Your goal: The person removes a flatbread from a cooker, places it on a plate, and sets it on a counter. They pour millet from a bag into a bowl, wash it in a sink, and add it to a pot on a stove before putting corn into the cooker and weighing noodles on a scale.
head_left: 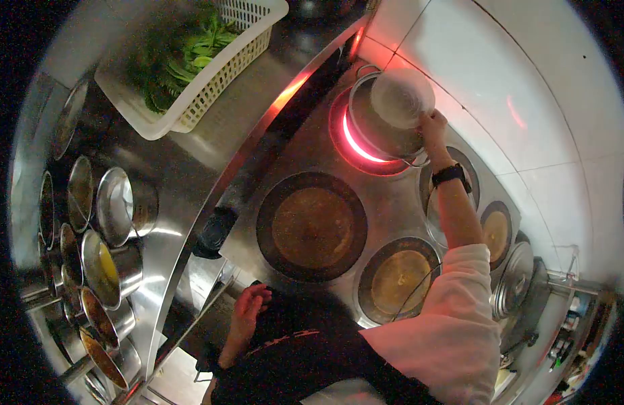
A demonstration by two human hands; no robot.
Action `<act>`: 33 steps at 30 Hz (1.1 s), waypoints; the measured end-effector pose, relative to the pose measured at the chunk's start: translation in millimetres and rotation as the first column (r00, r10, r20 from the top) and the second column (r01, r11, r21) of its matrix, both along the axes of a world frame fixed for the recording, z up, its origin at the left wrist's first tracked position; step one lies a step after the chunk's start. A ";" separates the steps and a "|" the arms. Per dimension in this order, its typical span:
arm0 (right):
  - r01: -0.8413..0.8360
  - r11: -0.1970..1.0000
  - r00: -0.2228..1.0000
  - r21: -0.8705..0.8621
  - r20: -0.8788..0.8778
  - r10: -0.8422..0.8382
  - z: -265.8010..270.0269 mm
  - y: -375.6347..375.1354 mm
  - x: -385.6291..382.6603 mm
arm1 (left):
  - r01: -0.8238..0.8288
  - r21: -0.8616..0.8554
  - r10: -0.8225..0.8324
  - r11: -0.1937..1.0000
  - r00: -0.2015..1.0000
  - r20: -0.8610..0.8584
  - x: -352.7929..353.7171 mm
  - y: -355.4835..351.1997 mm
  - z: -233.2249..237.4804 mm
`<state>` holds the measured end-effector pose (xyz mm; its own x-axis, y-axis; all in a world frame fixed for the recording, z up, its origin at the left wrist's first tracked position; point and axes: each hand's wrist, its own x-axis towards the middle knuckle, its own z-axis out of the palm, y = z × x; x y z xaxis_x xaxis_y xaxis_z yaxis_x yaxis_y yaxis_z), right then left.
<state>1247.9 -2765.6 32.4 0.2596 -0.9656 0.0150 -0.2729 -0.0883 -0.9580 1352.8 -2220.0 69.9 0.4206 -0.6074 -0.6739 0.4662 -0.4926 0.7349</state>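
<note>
Head view: nearest, the left hand (247,312) is loosely open, with nothing visible in its grasp. Farther out, the right hand (433,126) grips the edge of a translucent bowl (401,96) over the pot (368,123). The pot is already on the glowing ring (354,144); whether the bowl has been emptied cannot be told.

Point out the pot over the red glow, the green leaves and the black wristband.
Pot (381,135): head view, on its inside.
Green leaves (199,58): head view, middle of the pile.
Black wristband (448,174): head view, its outer face.
</note>
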 end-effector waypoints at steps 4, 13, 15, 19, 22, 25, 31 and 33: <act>-0.005 0.945 0.986 -0.327 -0.159 -0.050 32.3 -3.5 -5.5 | 0.023 -0.005 -0.023 1.000 0.999 0.023 0.4 -0.5 -4.9; -0.183 0.560 0.902 -0.808 -0.364 -0.231 84.4 12.9 -11.9 | 0.050 -0.023 -0.049 0.998 0.998 0.041 0.7 -1.6 -2.3; -0.191 0.529 0.902 -0.827 -0.361 -0.239 93.5 17.6 -11.1 | 0.054 0.002 -0.054 0.999 0.997 0.047 1.6 -5.8 6.7; -0.253 0.550 0.867 -0.796 -0.439 -0.237 95.6 27.2 -8.5 | 0.048 0.007 -0.048 0.999 0.998 0.040 0.7 -5.9 6.9; -0.363 0.566 0.805 -0.740 -0.555 -0.209 71.5 19.8 -12.9 | 0.074 -0.013 -0.073 0.997 0.995 0.071 -0.5 -1.8 6.7; -0.327 0.614 0.731 -0.718 -0.604 -0.318 78.1 19.9 -10.1 | 0.089 -0.055 -0.083 0.995 0.992 0.093 3.2 -2.4 3.5; -0.219 0.591 0.816 -0.777 -0.477 -0.325 57.6 -8.1 -36.5 | 0.146 -0.074 -0.132 0.986 0.976 0.172 -1.5 1.5 12.1; -0.018 0.774 0.837 -0.633 -0.433 -0.335 63.5 -20.1 -43.7 | 0.024 -0.084 -0.023 0.996 1.000 0.014 -8.9 9.3 7.3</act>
